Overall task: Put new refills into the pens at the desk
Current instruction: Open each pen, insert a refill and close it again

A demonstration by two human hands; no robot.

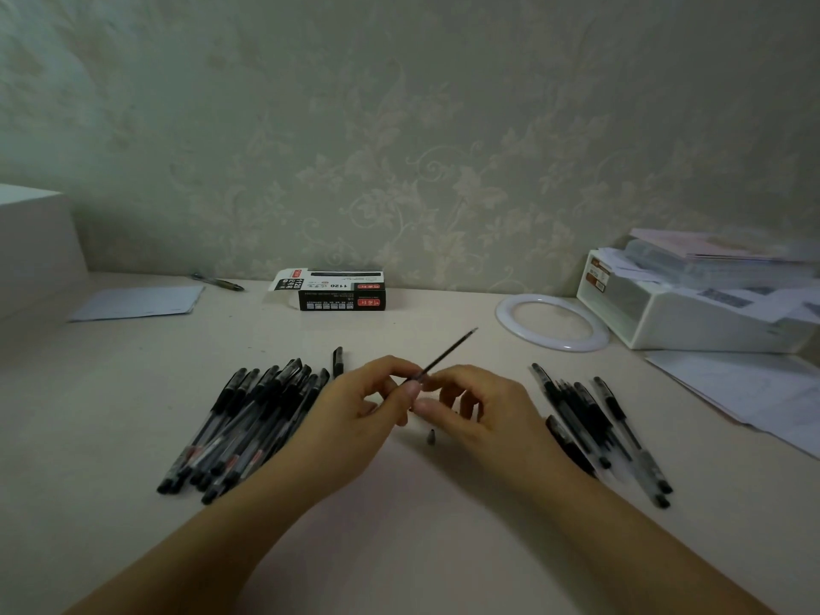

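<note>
A black refill (446, 353) is pinched at its near end between the left hand (355, 406) and right hand (475, 406) above mid-desk (399, 503), its long axis slanting toward the far-right corner; a tip cone (431, 436) lies below.

Both bare forearms reach in from the bottom edge and converge toward the middle of the surface (399, 503), wrists raised slightly above it. The left hand (355, 410) sits just left of the thin dark refill (446, 353), palm turned inward, its thumb and index finger curled to pinch the refill's lower end; the other fingers (401, 415) curl loosely beneath. The right hand (481, 408) is just right of the refill's lower end, back facing up, fingers bent, with thumb and fingertips meeting the left hand's there. The refill slants up and away to the right from the 2 hands.
</note>
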